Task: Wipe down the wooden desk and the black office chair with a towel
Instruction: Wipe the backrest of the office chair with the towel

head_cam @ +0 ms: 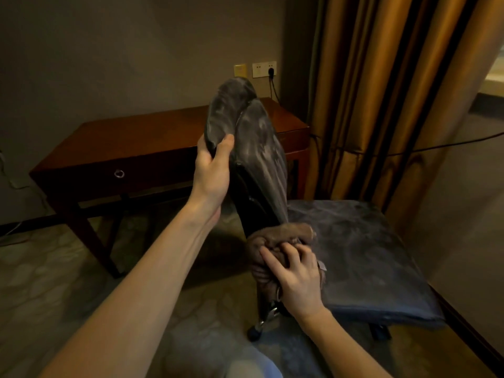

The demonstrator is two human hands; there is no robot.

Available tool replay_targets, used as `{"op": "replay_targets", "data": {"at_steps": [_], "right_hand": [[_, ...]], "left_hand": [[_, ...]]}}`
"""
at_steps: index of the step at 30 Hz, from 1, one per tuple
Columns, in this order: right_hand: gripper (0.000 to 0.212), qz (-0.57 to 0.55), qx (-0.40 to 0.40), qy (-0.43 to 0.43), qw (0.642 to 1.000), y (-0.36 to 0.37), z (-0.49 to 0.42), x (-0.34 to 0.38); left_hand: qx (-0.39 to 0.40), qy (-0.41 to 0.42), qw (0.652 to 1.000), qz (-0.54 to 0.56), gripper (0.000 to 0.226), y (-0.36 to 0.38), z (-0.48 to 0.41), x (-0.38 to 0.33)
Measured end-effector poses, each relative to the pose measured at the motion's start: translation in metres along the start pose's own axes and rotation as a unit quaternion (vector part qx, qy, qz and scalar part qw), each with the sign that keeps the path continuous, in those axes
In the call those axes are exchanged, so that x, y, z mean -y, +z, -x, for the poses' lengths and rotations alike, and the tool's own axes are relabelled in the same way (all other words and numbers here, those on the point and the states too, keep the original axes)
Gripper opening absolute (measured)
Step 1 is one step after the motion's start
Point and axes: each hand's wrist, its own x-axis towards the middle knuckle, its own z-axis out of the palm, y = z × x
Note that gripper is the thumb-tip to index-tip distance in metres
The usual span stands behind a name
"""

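Step in hand, by my read: wiping the chair, low on the back; bench not judged. Nearest, over the carpet at 5 o'clock in view, the right hand has its fingers curled into a bunched brown towel, gripping it and pressing it on the bottom end of the backrest, right where that meets the seat. The seat runs off to 3 o'clock of the towel and shows pale smears all over, so I'd count it as not done. Up at 11 o'clock from the towel, the left hand is clamped on the upper edge of the backrest, thumb on the near face and fingers wrapped out of sight behind. The backrest also carries pale streaks along its length. To do this well: hold that left brace firm so the chair can't swing or roll under the push; run long overlapping strokes 12 to 6 o'clock down the backrest instead of scrubbing one spot; flatten the wad for more contact, then turn it to a fresh face once loaded; work the seam at the seat joint last, since grime should collect there. Behind the chair at 10 o'clock is the wooden bench, its drawer ring facing us; top looks glossy, can't tell if wiped. Wall sockets at 12 o'clock, gold curtain from 1 to 3 o'clock.
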Motion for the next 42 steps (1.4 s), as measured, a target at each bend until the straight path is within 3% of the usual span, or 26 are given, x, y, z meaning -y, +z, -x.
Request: {"op": "replay_targets", "data": {"at_steps": [4, 8, 11, 15, 17, 20, 22, 25, 29, 32, 36, 39, 42], "right_hand": [[0.074, 0.029, 0.16, 0.04, 0.986, 0.014, 0.046, -0.009], [0.066, 0.004, 0.171, 0.067, 0.983, 0.006, 0.038, -0.004], [0.076, -0.046, 0.068, 0.108, 0.991, -0.021, 0.007, 0.006], [0.061, -0.107, -0.144, 0.155, 0.971, -0.065, -0.059, 0.014], [0.061, -0.093, -0.184, 0.144, 0.968, -0.072, -0.084, 0.017], [0.064, -0.037, -0.082, 0.076, 0.993, -0.048, -0.081, 0.019], [0.071, -0.04, -0.011, 0.085, 0.996, -0.021, -0.055, 0.021], [0.075, -0.047, 0.006, 0.121, 0.991, 0.006, -0.02, 0.02], [0.055, -0.034, 0.006, 0.098, 0.995, 0.026, 0.004, 0.008], [0.053, -0.016, 0.067, 0.081, 0.994, 0.043, 0.041, -0.002], [0.083, -0.013, 0.209, 0.084, 0.974, 0.057, 0.075, -0.008], [0.073, -0.004, 0.245, 0.092, 0.965, 0.057, 0.073, -0.006], [0.06, 0.022, 0.333, 0.084, 0.939, 0.047, 0.066, -0.008]], "left_hand": [[0.01, -0.003, 1.0, -0.017, 0.044, -0.008, -0.009, -0.001], [0.012, 0.004, 0.999, -0.033, 0.042, -0.009, -0.014, -0.001], [0.009, 0.013, 0.999, -0.035, 0.036, -0.008, -0.011, 0.0], [0.012, 0.027, 0.999, -0.041, 0.037, -0.008, -0.007, 0.004], [0.013, 0.033, 0.998, -0.053, 0.042, -0.008, -0.004, 0.005], [0.017, 0.038, 0.997, -0.067, 0.047, -0.007, 0.001, 0.003], [0.016, 0.04, 0.996, -0.074, 0.047, -0.009, 0.003, 0.003], [0.014, 0.044, 0.996, -0.073, 0.046, -0.012, 0.002, 0.006], [-0.004, 0.063, 0.996, -0.058, 0.041, -0.007, -0.005, 0.018], [-0.021, 0.072, 0.996, -0.049, 0.04, -0.011, -0.013, 0.024], [-0.01, 0.065, 0.996, -0.052, 0.03, -0.015, -0.021, 0.025], [-0.019, 0.069, 0.996, -0.054, 0.032, -0.014, -0.025, 0.024], [-0.018, 0.062, 0.996, -0.054, 0.03, -0.015, -0.027, 0.021]]}}
